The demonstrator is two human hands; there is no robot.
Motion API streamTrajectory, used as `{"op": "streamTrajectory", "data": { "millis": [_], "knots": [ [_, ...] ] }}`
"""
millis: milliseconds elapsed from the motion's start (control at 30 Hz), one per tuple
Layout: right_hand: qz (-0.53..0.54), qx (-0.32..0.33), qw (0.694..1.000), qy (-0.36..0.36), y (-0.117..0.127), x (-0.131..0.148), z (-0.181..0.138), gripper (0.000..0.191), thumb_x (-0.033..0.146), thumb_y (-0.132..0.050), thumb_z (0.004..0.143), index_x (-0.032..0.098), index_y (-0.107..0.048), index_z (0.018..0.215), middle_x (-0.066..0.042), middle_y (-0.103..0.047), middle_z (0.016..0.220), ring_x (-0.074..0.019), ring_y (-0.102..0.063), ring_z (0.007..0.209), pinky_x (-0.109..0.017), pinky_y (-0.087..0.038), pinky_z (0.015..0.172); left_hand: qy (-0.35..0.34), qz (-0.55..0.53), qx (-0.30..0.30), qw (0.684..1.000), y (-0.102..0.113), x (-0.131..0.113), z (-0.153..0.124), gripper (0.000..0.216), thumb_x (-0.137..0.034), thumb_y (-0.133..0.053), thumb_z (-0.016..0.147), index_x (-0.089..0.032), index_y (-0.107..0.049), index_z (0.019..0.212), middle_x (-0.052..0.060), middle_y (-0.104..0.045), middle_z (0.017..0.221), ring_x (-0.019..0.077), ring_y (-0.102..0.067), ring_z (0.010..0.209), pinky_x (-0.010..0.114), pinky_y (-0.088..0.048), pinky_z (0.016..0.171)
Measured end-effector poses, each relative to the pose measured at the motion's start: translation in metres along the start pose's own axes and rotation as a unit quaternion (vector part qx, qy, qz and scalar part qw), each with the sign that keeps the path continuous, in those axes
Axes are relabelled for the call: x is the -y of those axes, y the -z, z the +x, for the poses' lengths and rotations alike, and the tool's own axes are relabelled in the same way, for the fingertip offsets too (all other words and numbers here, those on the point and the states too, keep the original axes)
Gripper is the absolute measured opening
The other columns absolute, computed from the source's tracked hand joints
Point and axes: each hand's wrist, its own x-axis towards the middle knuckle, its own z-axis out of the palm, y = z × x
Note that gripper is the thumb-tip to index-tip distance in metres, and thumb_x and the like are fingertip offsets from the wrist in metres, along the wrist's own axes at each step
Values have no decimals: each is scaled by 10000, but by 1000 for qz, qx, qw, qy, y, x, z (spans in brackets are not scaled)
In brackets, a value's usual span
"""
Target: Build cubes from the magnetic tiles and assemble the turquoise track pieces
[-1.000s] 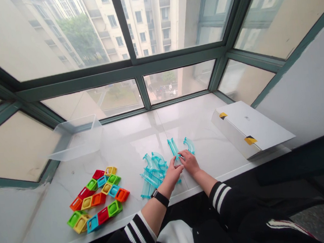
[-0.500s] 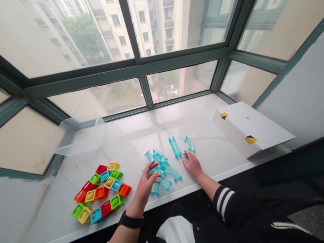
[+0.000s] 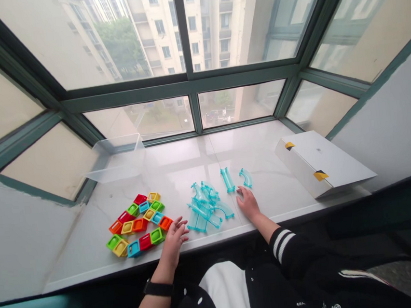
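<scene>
My left hand [image 3: 174, 242] hovers open over the white sill's front edge, fingers spread, between a cluster of colourful square blocks [image 3: 137, 223] and a pile of translucent teal track pieces [image 3: 205, 206]. It holds nothing. My right hand [image 3: 248, 203] lies flat and open on the sill, just below a straight teal track piece [image 3: 227, 179] and a curved one [image 3: 246, 177], touching neither as far as I can see.
A clear plastic tub [image 3: 116, 157] stands at the back left by the window. A white cardboard box [image 3: 319, 162] with yellow tape lies at the right. The marble sill [image 3: 177, 164] ends at window frames behind and a dark drop in front.
Both hands let go of the straight teal piece. My left hand drew back leftward toward the coloured blocks. The right hand stayed close by, flat on the sill. The view shifted left.
</scene>
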Motion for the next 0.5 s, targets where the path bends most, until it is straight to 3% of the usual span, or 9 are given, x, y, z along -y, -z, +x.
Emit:
{"op": "streamTrajectory", "data": {
  "millis": [200, 333, 500],
  "knots": [
    [13, -9, 1000, -27, 12, 4, -27, 361, 283, -560, 908, 187, -661, 1241, -132, -738, 1134, -312, -650, 1117, -538, -526, 1045, -46, 71, 4, 996, -1, 24, 7, 757, -577, -814, 733, -197, -616, 1357, 180, -658, 1366, 282, -677, 1153, 364, -577, 853],
    [13, 13, 1000, -10, 21, 13, -45, 298, 329, -585, 939, 203, -694, 1187, -123, -741, 1135, -308, -653, 1112, -524, -526, 1039, -78, 94, -2, 992, 1, 39, 8, 744, -594, -805, 750, -197, -626, 1353, 187, -612, 1438, 293, -658, 1174, 394, -576, 894],
    [-4, 66, 997, 50, 24, 30, -56, 340, 343, -634, 944, 251, -707, 1263, -102, -729, 1215, -306, -635, 1182, -520, -498, 1086, -88, 88, -8, 992, 4, 47, 9, 710, -573, -827, 739, -199, -651, 1316, 176, -595, 1456, 294, -651, 1205, 414, -558, 978]
  ]
}}
